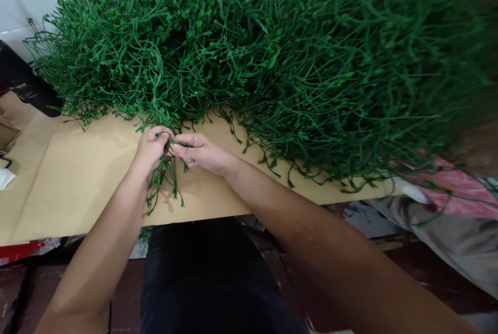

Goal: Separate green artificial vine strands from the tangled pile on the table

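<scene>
My left hand (154, 145) is closed around a small bunch of green artificial plant stems (168, 173), whose forked ends dangle below toward the table's front edge. Close against it, my right hand (196, 151) pinches thin stems of the same bunch between thumb and fingers. The fingertips of both hands almost meet, and the exact spot where the stems cross is partly hidden by them. Just beyond my hands rises a big heap of green artificial stems (218, 49), thin and tangled with small budded tips.
The heap covers the back and right of the tan tabletop (78, 178). A black cylindrical bottle (29, 82) leans at the far left. At the right edge sits another person, seen by grey trousers (439, 240) and pink patterned cloth (459, 186).
</scene>
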The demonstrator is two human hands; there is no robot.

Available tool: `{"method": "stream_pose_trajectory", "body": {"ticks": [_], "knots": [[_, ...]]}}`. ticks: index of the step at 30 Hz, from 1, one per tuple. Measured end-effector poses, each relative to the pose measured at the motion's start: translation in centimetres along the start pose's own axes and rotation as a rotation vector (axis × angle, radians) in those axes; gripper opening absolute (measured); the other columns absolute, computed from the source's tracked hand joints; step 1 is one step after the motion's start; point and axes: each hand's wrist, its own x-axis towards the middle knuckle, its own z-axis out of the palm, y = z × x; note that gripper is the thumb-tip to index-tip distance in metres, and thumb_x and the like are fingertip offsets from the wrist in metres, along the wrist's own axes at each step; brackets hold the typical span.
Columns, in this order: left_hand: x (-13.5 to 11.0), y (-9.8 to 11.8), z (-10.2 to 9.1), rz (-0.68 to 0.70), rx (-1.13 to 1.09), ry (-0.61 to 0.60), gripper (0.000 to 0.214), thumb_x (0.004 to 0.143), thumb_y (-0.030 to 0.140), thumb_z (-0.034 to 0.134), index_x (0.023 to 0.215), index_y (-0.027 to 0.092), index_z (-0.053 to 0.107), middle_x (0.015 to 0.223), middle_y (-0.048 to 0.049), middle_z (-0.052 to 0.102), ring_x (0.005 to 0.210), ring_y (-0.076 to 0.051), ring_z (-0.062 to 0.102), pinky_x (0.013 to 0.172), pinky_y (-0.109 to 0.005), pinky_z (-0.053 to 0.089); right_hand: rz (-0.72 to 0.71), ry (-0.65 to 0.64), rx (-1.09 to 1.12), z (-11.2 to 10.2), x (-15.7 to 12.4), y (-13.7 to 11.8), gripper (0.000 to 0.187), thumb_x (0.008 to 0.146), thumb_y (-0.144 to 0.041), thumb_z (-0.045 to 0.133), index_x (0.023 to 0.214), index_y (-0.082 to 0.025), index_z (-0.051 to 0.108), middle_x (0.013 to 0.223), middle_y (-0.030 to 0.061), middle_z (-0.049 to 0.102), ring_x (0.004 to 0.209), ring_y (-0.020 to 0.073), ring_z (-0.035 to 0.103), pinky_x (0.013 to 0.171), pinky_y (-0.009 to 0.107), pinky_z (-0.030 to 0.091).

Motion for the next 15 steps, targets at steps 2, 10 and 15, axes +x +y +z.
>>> {"method": "stream_pose_trajectory", "body": {"ticks": [2, 10, 15], "knots": [[-0.2, 0.2, 0.4, -0.024, 0.033, 0.076, 0.028, 0.070, -0.002, 0.044, 0.048, 0.015, 0.049, 0.041, 0.0056, 0.043, 0.038, -0.005, 0.034, 0.040, -0.019, 0.024, 0.013, -0.019, -0.038, 0.0, -0.2, -0.1, 0.048, 0.070, -0.056, 0.063, 0.060, -0.015, 0.039, 0.049, -0.0095, 0.030, 0.039, 0.0000, 0.023, 0.037, 0.017, 0.015], [-0.4, 0.7, 0.1, -0.111, -0.004, 0.081, 0.030, 0.078, 0.005, 0.047, 0.050, 0.015, 0.048, 0.041, 0.0061, 0.041, 0.037, -0.004, 0.032, 0.040, -0.018, 0.023, 0.014, 0.043, -0.047, 0.5, -0.5, -0.4, 0.048, 0.068, -0.057, 0.065, 0.063, -0.014, 0.044, 0.051, -0.0088, 0.034, 0.040, -0.0006, 0.024, 0.036, 0.016, 0.018], [-0.3, 0.2, -1.3, -0.086, -0.140, -0.085, 0.026, 0.074, 0.026, 0.064, 0.057, 0.016, 0.048, 0.045, 0.0063, 0.043, 0.038, -0.003, 0.035, 0.041, -0.017, 0.024, -0.113, 0.296, -0.028, 0.6, -0.5, -1.1, 0.044, 0.065, -0.055, 0.067, 0.068, -0.015, 0.049, 0.063, -0.0045, 0.046, 0.046, 0.0013, 0.035, 0.040, 0.016, 0.033]]}}
